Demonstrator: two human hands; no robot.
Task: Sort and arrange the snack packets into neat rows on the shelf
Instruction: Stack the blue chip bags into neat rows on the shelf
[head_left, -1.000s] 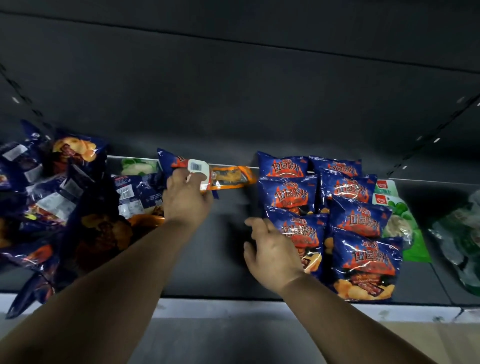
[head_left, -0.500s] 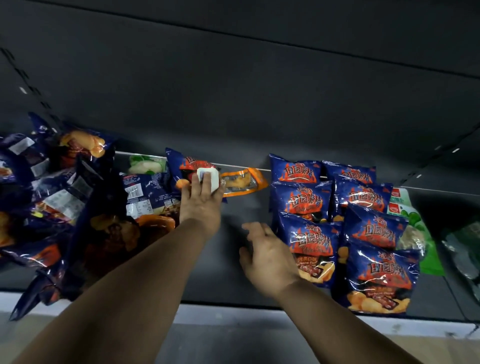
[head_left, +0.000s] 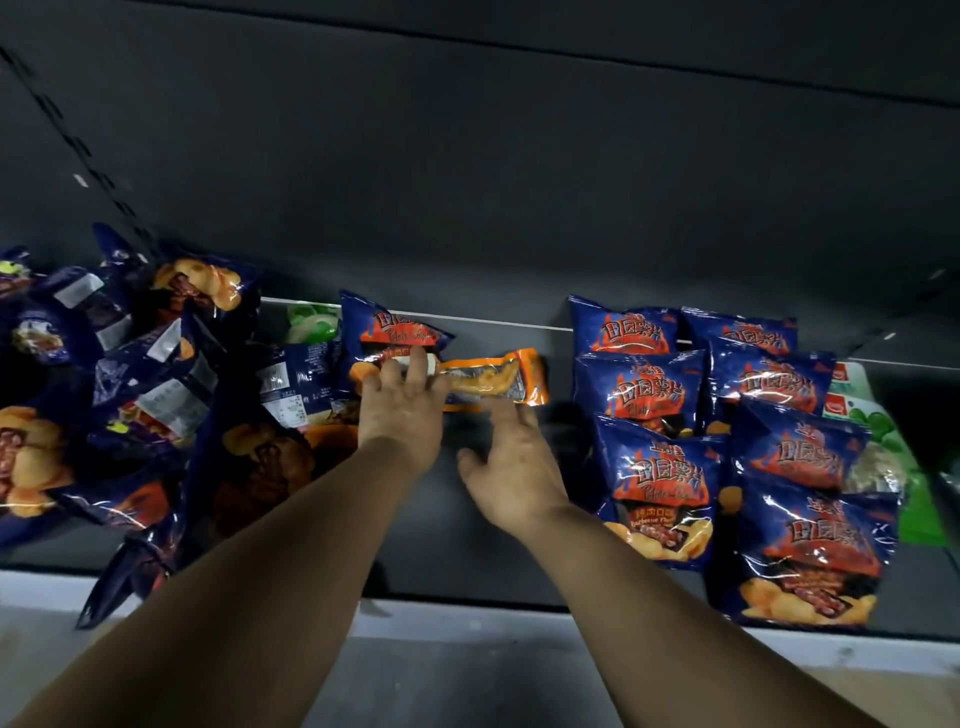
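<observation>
Two neat columns of blue packets (head_left: 727, 441) fill the dark shelf (head_left: 467, 234) to the right of the orange packet (head_left: 498, 382), faces up and overlapping like tiles, and that looks like the pattern to copy. Left of the orange packet sprawls the unsorted heap (head_left: 130, 395), blue packets tumbled at all angles with a green one (head_left: 311, 322) half buried at the back. More green packets (head_left: 878, 431) peek out beyond the tidy columns, far right of the orange one. One lone blue packet (head_left: 387, 335) lies touching the orange packet's left end. And the orange packet itself sits toward the back, in the gap between heap and rows. The left hand (head_left: 402, 410) covers its left end, fingers spread and curled over it. The right hand (head_left: 511, 467) reaches in from the front, fingers loose and apart, fingertips at its near edge, gripping nothing, likely arriving to share the lift.
</observation>
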